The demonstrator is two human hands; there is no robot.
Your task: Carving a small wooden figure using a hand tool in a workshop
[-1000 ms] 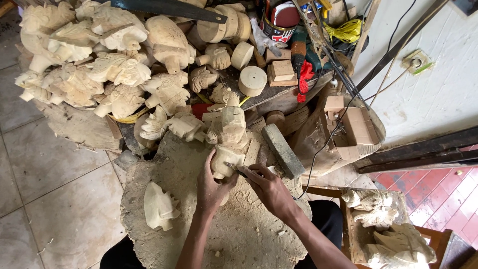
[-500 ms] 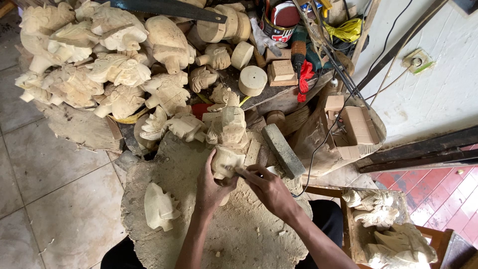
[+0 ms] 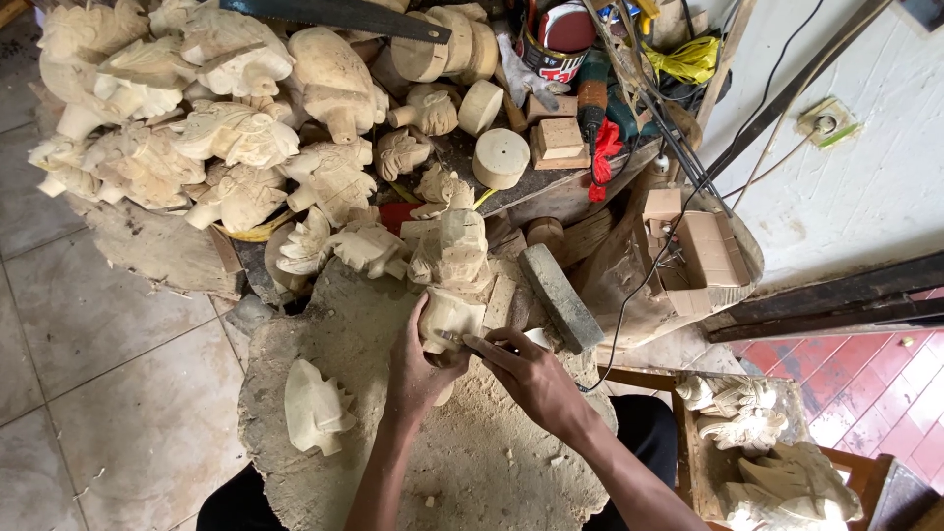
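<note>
Gripping carving (image 3: pixel 454 320) with left hand (image 3: pixel 418 369) at stump's (image 3: pixel 324 472) far edge, long axis pointing away; right hand (image 3: pixel 531 374) is pinching chisel (image 3: pixel 470 345), tip meeting the carving from the right.

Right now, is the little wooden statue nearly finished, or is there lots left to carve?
Done: the carving already has a rough figure shape. In hand: the left hand grips it on the sawdust-covered stump while the right hand presses a thin carving tool against it. Left: its surface looks plainer than the detailed figures in the pile, so finer cuts probably remain.
</note>
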